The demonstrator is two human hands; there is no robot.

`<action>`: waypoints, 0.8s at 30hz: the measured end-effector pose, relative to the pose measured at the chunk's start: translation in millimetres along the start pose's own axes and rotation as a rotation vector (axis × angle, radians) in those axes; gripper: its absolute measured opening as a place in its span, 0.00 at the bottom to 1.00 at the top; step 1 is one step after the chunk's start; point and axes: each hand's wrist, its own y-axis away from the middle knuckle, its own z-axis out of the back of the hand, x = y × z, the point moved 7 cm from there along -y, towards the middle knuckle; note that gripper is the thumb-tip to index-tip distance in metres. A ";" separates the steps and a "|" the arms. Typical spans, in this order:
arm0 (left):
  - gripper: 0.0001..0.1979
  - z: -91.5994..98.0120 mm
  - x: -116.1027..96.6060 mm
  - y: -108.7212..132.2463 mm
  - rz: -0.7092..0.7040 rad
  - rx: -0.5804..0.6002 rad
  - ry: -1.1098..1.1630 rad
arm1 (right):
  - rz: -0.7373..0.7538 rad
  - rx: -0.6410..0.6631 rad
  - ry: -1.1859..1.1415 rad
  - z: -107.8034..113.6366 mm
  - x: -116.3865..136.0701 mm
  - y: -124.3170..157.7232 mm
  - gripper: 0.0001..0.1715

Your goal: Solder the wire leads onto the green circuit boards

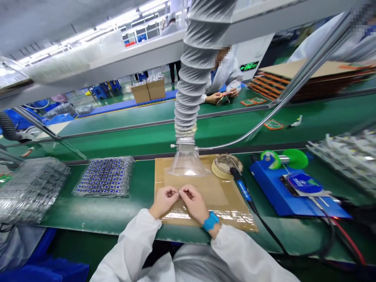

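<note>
My left hand (pixel 165 200) and my right hand (pixel 194 203) meet fingertip to fingertip above a tape-covered cardboard sheet (pixel 235 213). Both are closed in a pinch. Whatever sits between the fingertips is too small to make out. Just beyond them hangs a clear funnel-shaped fume hood (pixel 188 162) on a grey ribbed hose (pixel 192 78). A soldering iron (pixel 241 186) with a black and blue handle rests with its front end on a round, yellowish tape-wrapped holder (pixel 223 166), right of the hood.
Left on the green bench are a clear tray of small blue-marked parts (pixel 104 176) and stacked clear trays (pixel 35 186). A blue soldering feeder (pixel 293 192) with a green reel (pixel 296 158) and cables stands right. Across the bench, a co-worker's hands (pixel 221 97) hold a small item.
</note>
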 end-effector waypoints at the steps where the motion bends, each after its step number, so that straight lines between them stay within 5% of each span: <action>1: 0.18 0.1 -1.0 0.3 -0.003 -0.003 0.004 | -0.001 -0.005 0.005 0.8 -0.2 0.2 0.19; 24: 0.12 1.9 -1.3 0.0 0.017 0.004 0.089 | -0.003 -0.023 0.064 1.7 -2.5 1.8 0.15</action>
